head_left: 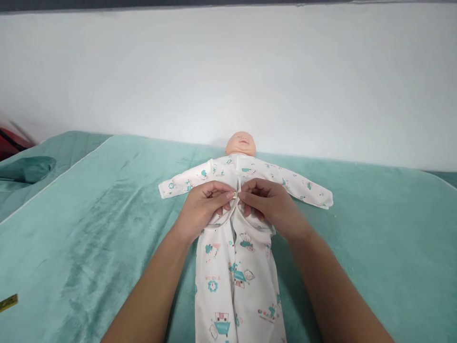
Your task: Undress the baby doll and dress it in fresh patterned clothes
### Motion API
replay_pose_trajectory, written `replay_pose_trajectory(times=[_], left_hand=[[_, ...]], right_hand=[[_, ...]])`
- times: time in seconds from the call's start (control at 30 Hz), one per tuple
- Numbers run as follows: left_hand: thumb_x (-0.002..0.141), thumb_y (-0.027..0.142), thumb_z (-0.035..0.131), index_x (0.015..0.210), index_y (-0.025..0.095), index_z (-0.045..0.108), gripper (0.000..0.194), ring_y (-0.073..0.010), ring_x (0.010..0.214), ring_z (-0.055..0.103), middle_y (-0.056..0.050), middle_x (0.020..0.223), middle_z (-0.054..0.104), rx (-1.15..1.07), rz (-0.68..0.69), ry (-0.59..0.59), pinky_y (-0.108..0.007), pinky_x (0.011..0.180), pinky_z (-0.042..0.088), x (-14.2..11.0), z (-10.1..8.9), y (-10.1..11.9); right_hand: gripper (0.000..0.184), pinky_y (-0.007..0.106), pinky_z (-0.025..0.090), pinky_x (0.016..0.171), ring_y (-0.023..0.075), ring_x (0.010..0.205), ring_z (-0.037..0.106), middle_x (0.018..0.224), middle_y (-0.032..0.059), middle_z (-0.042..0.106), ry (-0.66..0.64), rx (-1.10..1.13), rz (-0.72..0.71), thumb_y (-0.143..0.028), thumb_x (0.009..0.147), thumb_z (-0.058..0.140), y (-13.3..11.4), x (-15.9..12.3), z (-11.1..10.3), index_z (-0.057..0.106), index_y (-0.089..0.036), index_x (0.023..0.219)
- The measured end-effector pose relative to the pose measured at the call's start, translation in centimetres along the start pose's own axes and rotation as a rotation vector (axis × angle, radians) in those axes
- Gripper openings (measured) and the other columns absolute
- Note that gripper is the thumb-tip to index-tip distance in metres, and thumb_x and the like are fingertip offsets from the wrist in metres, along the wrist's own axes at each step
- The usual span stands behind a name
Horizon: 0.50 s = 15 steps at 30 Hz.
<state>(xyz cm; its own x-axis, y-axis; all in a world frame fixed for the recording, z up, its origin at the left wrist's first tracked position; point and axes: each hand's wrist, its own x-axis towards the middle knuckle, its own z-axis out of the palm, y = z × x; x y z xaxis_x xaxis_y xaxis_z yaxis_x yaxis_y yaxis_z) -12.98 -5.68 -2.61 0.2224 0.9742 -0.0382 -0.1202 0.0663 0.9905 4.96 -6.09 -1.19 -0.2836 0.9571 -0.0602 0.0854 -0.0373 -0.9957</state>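
Observation:
A baby doll (241, 144) lies on its back, its head toward the wall. It wears a white baby jumpsuit (246, 267) printed with teal and pink cartoon figures, both sleeves spread out sideways. At the chest, my left hand (209, 205) pinches one edge of the front opening between thumb and finger. Opposite it, my right hand (266, 202) pinches the other edge. A small pale fastener (234, 195) shows between my fingertips, which nearly meet. Below my hands the front opening gapes slightly down to the legs.
A teal plush cover (374, 247) spreads beneath the doll. Behind it rises a white wall (228, 71). Folded teal fabric (28, 169) and a red object (12, 145) are at the far left. A yellow-and-black piece (8, 303) lies near the left edge.

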Motion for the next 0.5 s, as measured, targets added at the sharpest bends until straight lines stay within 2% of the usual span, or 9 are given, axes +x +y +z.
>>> replay_pose_trajectory(times=[0.17, 0.4, 0.5], left_hand=[[0.078, 0.032, 0.074, 0.082, 0.016, 0.072, 0.017, -0.0088, 0.059, 0.053, 0.000, 0.064, 0.061, 0.006, 0.006, -0.025, -0.019, 0.053, 0.040, 0.19, -0.31, -0.24], [0.076, 0.029, 0.076, 0.084, 0.016, 0.074, 0.016, -0.0092, 0.061, 0.055, 0.000, 0.063, 0.062, 0.031, 0.005, -0.037, -0.019, 0.054, 0.042, 0.27, -0.43, -0.23], [0.077, 0.029, 0.076, 0.084, 0.016, 0.074, 0.015, -0.0088, 0.060, 0.055, 0.000, 0.063, 0.063, 0.030, 0.005, -0.027, -0.019, 0.053, 0.042, 0.28, -0.37, -0.28]], right_hand=[[0.024, 0.019, 0.034, 0.044, 0.0074, 0.051, 0.048, 0.062, 0.0003, 0.062, -0.015, -0.018, 0.009, -0.039, 0.083, 0.067, -0.04, 0.01, -0.14, 0.061, -0.017, 0.080], [0.021, 0.019, 0.039, 0.046, 0.0074, 0.051, 0.051, 0.067, 0.0017, 0.065, -0.103, 0.009, -0.026, -0.038, 0.085, 0.064, 0.21, 0.16, -0.84, 0.063, -0.016, 0.086], [0.018, 0.019, 0.040, 0.046, 0.0084, 0.051, 0.052, 0.064, 0.0008, 0.063, -0.087, -0.002, -0.010, -0.034, 0.083, 0.066, 0.07, 0.14, -0.76, 0.062, -0.017, 0.089]])
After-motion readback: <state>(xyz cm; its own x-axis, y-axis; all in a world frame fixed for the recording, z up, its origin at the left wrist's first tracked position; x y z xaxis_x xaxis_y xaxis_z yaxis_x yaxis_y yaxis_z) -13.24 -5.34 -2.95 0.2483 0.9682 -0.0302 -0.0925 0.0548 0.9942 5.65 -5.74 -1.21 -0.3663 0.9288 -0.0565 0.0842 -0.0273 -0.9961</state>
